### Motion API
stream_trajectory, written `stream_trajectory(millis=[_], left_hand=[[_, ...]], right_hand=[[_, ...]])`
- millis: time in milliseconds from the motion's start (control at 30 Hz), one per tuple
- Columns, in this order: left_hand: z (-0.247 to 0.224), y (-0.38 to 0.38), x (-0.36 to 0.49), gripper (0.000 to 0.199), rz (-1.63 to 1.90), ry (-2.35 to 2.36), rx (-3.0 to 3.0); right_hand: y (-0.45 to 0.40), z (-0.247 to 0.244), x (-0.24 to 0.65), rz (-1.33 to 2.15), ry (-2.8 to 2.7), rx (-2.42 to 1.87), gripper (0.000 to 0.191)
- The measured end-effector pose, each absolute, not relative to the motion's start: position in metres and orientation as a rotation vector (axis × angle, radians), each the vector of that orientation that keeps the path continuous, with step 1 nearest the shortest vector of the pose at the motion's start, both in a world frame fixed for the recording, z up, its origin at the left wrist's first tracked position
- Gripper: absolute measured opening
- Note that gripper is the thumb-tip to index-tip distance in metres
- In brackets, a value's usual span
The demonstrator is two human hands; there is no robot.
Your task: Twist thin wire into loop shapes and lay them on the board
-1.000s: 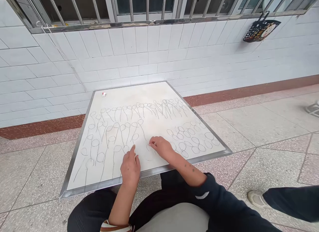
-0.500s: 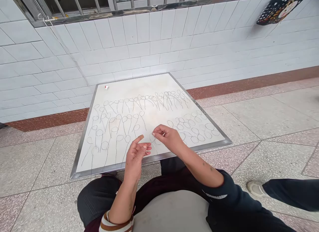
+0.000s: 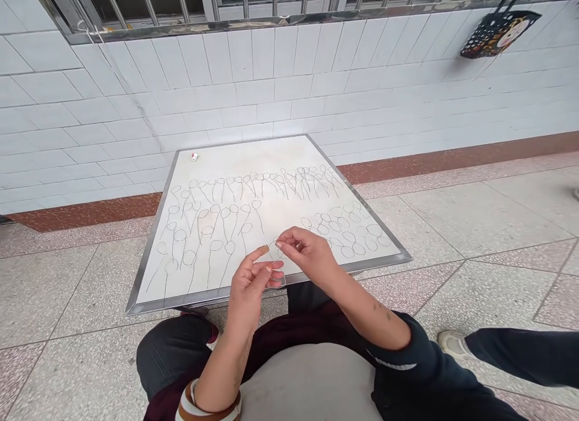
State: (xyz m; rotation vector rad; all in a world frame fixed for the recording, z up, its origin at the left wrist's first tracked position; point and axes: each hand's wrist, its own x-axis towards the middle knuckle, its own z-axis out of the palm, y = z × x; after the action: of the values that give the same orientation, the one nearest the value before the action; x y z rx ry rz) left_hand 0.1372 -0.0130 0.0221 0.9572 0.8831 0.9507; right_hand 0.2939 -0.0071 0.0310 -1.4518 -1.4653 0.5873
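Over the near edge of the white table (image 3: 235,158), my right hand (image 3: 307,252) pinches a thin wire (image 3: 272,245) between thumb and forefinger. The wire curves as a loop towards my left hand (image 3: 251,282). There the thumb presses against the fingers on the same fine strand, while the forefinger points up beside the loop. A pale end of it shows below the left fingertips, too fine to follow fully. Beyond and left of my hands lie several wire loops with long tails (image 3: 216,245). To the right are several wire rings (image 3: 348,237) without visible tails.
A small white and red object (image 3: 195,157) lies at the table's far left corner. Behind stands a white tiled wall (image 3: 244,95) with barred windows and a hanging dotted bag (image 3: 500,35). Another person's leg and shoe (image 3: 455,344) are at the right.
My left hand has moved slightly right and closer to the right hand, its forefinger now by the wire loop. The right hand keeps its pinch. The camera view has shifted a little.
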Motion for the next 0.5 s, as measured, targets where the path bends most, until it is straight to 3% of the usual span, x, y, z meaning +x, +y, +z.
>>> stream_trajectory(millis=[233, 400, 500], left_hand=[[0.025, -0.018, 0.138, 0.049, 0.994, 0.956, 1.004], [0.026, -0.017, 0.133, 0.05, 0.988, 1.034, 1.018], [0.023, -0.014, 0.128, 0.052, 0.96, 1.041, 1.036]], right_hand=[[-0.011, 0.029, 0.289, 0.642, -1.454, -1.406, 0.011], [-0.013, 0.029, 0.29, 0.487, -1.802, -1.274, 0.032], [-0.011, 0.028, 0.294, 0.446, -1.992, -1.185, 0.033]])
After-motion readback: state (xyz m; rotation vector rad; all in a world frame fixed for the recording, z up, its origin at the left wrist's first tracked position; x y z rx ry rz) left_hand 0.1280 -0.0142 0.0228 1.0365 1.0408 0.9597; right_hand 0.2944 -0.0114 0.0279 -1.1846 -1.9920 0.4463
